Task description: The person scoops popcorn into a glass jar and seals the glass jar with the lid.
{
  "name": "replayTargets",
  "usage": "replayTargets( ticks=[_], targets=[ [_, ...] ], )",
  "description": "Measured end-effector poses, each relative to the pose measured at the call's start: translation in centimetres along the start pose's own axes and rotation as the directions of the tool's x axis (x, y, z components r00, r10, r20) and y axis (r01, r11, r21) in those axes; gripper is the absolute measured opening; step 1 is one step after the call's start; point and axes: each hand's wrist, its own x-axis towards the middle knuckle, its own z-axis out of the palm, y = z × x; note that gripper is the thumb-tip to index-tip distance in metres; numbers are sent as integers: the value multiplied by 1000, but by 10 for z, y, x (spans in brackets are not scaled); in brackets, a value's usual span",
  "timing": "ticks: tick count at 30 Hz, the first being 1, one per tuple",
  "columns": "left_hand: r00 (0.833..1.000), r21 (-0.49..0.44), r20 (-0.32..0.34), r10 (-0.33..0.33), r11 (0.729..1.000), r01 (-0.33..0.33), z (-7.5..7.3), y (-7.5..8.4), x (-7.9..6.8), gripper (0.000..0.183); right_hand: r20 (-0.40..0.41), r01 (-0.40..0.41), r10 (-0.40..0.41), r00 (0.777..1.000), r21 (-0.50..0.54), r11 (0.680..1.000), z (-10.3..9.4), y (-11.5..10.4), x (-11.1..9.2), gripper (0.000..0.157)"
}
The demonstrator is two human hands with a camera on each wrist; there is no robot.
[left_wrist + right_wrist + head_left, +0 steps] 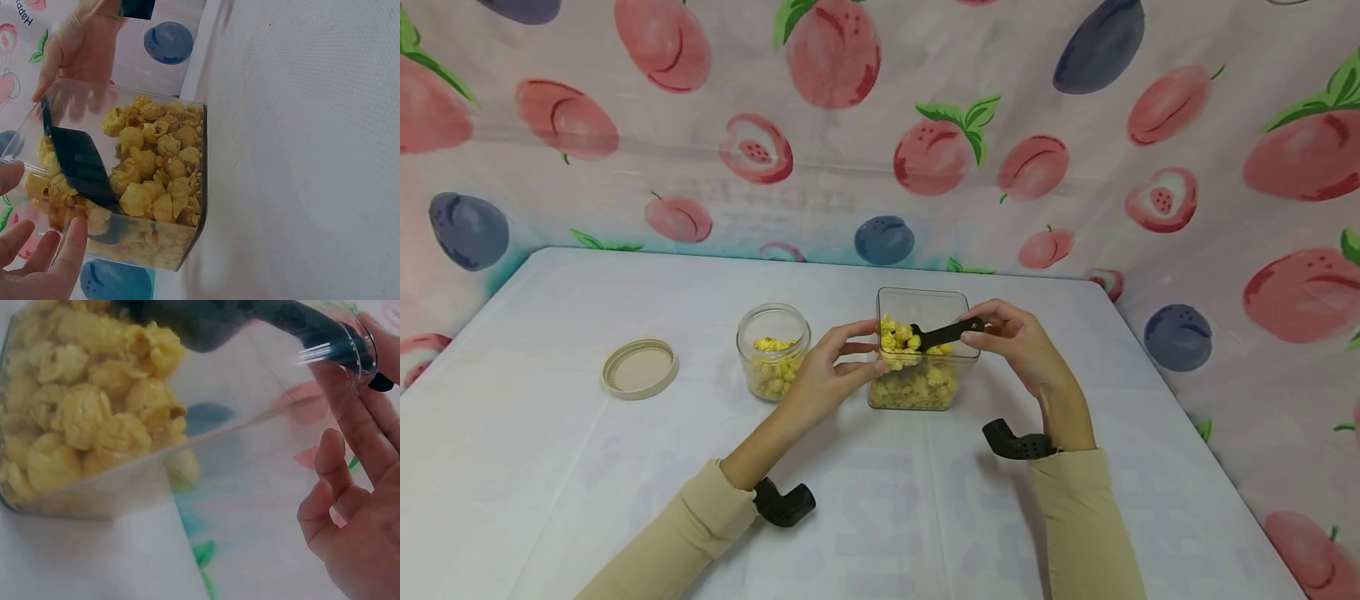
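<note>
A clear square container [917, 387] of yellow popcorn [147, 162] stands on the table. My right hand [1018, 346] pinches the handle of a black scoop [947, 333] at the container's right rim. In the left wrist view, the scoop's wide black head [81, 165] is down inside among the popcorn, its tip partly hidden. My left hand [823, 371] has its fingers extended at the container's left wall, thumb toward the front. Just left of that hand is a round clear jar [772, 367], lidless, with some popcorn in it.
A beige round lid [640, 369] lies left of the jar. White cloth covers the table [880, 517], and a fruit-print curtain [827, 158] hangs behind it and along the right side. Black wrist cameras [784, 502] stick out from both wrists.
</note>
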Motion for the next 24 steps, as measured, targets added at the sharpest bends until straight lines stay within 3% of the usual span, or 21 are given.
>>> replayTargets(
  ticks=[3,5,9,12,15,19,24],
  targets=[
    [1000,0,1,5,1000,-5,0,0,0,53,-2,23,-24,1000,-223,975,1,-7,-3,23],
    [1000,1,0,6,1000,-6,0,1,0,53,-3,54,-59,998,-377,925,3,-14,-5,28],
    [1000,0,-2,7,1000,-7,0,2,0,53,35,138,-151,988,-640,756,13,-28,-7,29],
    [1000,1,-3,5,1000,-5,0,2,0,52,73,193,-214,974,-763,617,22,-35,-6,26],
    [1000,3,-2,1,1000,-1,0,1,0,52,86,212,-252,964,-818,535,28,-38,-6,22],
    [1000,-1,0,0,1000,0,0,1,0,52,91,220,-257,962,-815,535,27,-39,-7,18],
    [1000,-2,-4,-2,1000,2,0,1,0,51,102,252,-263,959,-729,636,19,-34,-6,17]
  ],
)
